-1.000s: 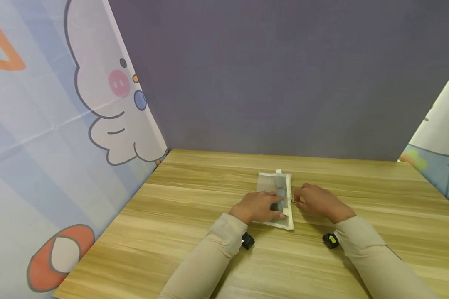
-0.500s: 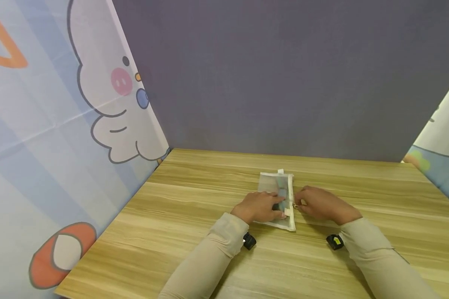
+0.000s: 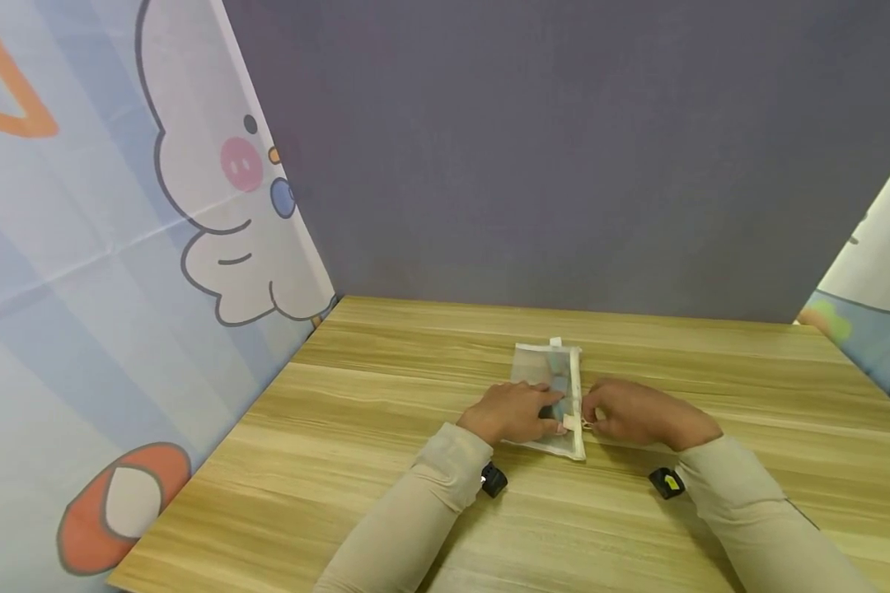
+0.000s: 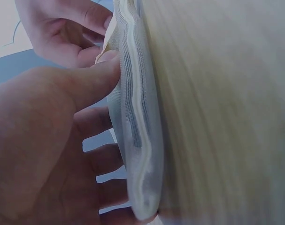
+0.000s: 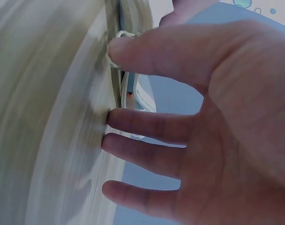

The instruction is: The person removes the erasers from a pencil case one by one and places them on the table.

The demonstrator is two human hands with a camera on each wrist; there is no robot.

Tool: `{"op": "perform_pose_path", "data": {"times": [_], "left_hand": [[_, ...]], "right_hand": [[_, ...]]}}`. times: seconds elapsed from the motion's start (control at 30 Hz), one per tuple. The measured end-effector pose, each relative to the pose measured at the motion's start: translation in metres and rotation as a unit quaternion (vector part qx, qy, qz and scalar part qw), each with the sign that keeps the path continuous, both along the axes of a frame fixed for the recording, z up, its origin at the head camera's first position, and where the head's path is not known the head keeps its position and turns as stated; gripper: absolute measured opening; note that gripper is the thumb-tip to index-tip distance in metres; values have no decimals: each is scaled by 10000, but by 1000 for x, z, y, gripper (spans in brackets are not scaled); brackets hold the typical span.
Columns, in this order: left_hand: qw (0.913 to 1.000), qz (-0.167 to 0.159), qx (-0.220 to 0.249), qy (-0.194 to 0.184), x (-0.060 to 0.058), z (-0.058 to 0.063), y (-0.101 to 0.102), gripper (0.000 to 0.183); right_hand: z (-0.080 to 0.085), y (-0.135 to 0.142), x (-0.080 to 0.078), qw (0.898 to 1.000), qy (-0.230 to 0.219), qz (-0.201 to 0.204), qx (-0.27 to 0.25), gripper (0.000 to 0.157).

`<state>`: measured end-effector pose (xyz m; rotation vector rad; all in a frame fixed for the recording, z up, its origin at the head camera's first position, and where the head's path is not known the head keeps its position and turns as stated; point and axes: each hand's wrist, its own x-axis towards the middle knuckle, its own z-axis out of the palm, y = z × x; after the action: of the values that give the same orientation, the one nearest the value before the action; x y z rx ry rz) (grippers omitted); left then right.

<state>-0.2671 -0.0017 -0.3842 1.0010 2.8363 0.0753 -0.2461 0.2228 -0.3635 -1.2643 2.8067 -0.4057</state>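
A flat, see-through mesh zipper pouch (image 3: 532, 360) with white edging lies on the table, its zipper (image 3: 576, 379) along the right side. My left hand (image 3: 514, 411) rests on the pouch with spread fingers. Its thumb (image 4: 93, 79) presses near the zipper, beside a small pale tab (image 3: 568, 422). Just right of the pouch, my right hand (image 3: 634, 412) pinches the zipper pull (image 3: 587, 425) between thumb and index finger. The right wrist view shows the other fingers (image 5: 147, 124) extended, their tips at the tabletop. Something bluish shows through the mesh; its kind is unclear.
The wood-grain table (image 3: 356, 395) spreads around the pouch. A dark grey panel (image 3: 534, 156) stands along its back edge. Cartoon-printed cloth (image 3: 104, 272) hangs at the left, and more printed cloth (image 3: 875, 346) hangs at the right. Dark wrist cameras (image 3: 494, 479) sit below both hands.
My right hand has moved toward the near end of the pouch, and the zipper pull has come along the zipper with it. The left hand keeps its place on the pouch.
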Motion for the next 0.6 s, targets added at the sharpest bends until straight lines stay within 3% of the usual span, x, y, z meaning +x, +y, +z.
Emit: {"op": "perform_pose_path", "data": {"times": [0.6], "left_hand": [[9999,-84,4,93,2,2,-1,64]], "right_hand": [[4,-1,9,9993,-311,198,-49,23]]}}
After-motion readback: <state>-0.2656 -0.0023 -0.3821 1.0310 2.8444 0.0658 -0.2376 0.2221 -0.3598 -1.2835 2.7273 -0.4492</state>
